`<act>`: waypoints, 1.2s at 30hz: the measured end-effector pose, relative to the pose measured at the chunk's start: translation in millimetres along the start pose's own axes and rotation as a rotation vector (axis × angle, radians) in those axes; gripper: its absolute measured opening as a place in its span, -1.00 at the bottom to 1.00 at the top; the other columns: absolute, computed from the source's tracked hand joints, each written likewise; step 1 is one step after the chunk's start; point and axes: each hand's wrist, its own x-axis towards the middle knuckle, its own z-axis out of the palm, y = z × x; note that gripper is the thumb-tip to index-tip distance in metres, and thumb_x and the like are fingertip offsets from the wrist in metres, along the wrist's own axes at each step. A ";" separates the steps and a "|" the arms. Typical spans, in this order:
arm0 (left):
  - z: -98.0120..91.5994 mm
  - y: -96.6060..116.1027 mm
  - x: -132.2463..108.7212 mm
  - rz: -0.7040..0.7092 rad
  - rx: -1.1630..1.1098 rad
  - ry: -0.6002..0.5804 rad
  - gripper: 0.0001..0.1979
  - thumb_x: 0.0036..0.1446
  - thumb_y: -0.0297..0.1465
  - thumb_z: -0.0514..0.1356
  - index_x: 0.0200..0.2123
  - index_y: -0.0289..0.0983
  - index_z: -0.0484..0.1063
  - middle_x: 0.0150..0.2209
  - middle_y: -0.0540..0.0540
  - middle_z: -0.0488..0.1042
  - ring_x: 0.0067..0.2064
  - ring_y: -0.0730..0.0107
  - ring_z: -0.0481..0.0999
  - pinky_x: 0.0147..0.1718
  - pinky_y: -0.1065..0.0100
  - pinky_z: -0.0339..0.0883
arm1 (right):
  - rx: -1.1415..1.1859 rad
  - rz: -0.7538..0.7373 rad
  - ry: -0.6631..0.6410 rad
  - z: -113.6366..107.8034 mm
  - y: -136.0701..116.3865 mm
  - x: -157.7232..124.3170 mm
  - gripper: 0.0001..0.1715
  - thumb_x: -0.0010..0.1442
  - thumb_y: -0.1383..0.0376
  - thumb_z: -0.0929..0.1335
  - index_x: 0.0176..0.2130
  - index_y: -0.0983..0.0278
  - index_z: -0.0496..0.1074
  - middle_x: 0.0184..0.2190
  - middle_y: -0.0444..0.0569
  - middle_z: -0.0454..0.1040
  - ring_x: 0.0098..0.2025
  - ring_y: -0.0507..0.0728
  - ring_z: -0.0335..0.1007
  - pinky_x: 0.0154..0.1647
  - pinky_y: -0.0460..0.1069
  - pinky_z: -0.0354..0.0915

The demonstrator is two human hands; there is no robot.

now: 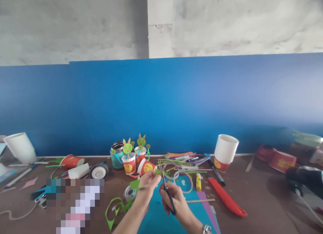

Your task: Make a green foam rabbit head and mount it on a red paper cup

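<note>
My left hand (147,183) pinches a small green paper piece (135,184) above the table. My right hand (174,201) grips black-handled scissors (166,188), whose blades point up toward the green piece near my left fingertips. Both hands hover over a teal paper sheet (161,220). Green paper offcuts (113,210) lie to the left of my left forearm, beside a roll of clear tape (130,193).
Red paper cups with green bunny figures (133,156) stand behind my hands. A white cup stack (225,153), a red utility knife (227,198), a yellow glue stick (198,182), coloured paper strips (181,158) and tape rings (183,180) lie right. A blue wall runs behind.
</note>
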 end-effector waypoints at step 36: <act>-7.2 -0.4 6.2 0.056 0.140 -0.051 -0.71 -0.07 -0.19 0.22 -0.59 -0.30 0.34 -0.61 0.04 0.29 -0.49 0.43 0.26 -0.48 0.42 0.08 | 0.022 0.023 -0.033 -0.8 -7.2 1.3 -0.57 0.01 -0.02 0.36 -0.45 0.29 0.26 -0.78 -0.28 0.23 -0.76 -0.07 0.10 -0.77 -0.18 0.06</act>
